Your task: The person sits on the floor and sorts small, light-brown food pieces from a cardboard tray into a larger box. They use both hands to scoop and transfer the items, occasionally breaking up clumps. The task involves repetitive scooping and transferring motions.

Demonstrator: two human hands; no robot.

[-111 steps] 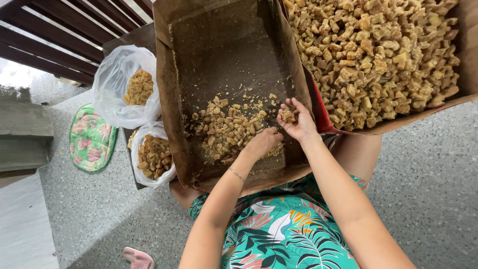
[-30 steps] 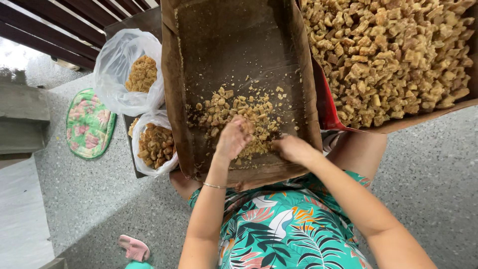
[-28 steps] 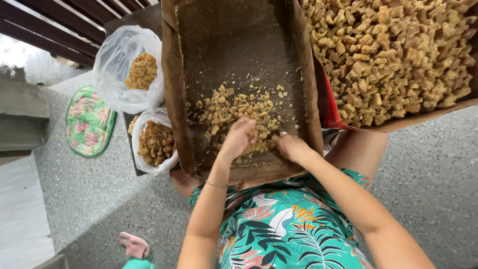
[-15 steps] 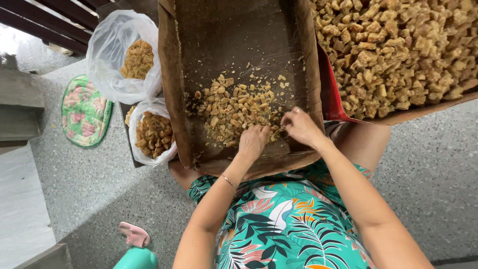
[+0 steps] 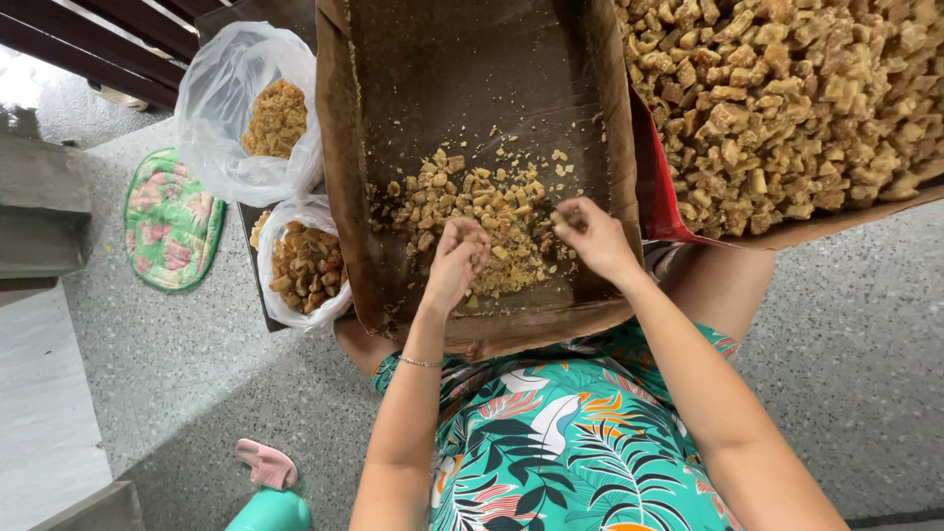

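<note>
Yellowish-brown chunks (image 5: 482, 221) lie heaped in the near half of a brown cardboard tray (image 5: 393, 98) resting on the person's lap, and the left hand (image 5: 454, 265) has its fingers curled together around a few of them, while the right hand (image 5: 590, 236) pinches a small piece between thumb and fingertips just above the heap's right edge. Right of the tray, touching it, a second box (image 5: 787, 98) is piled full of larger chunks; left of it stand two clear plastic bags (image 5: 246, 118) holding more pieces, with a flowered mat (image 5: 167, 221) on the speckled floor (image 5: 865, 324) beyond.
</note>
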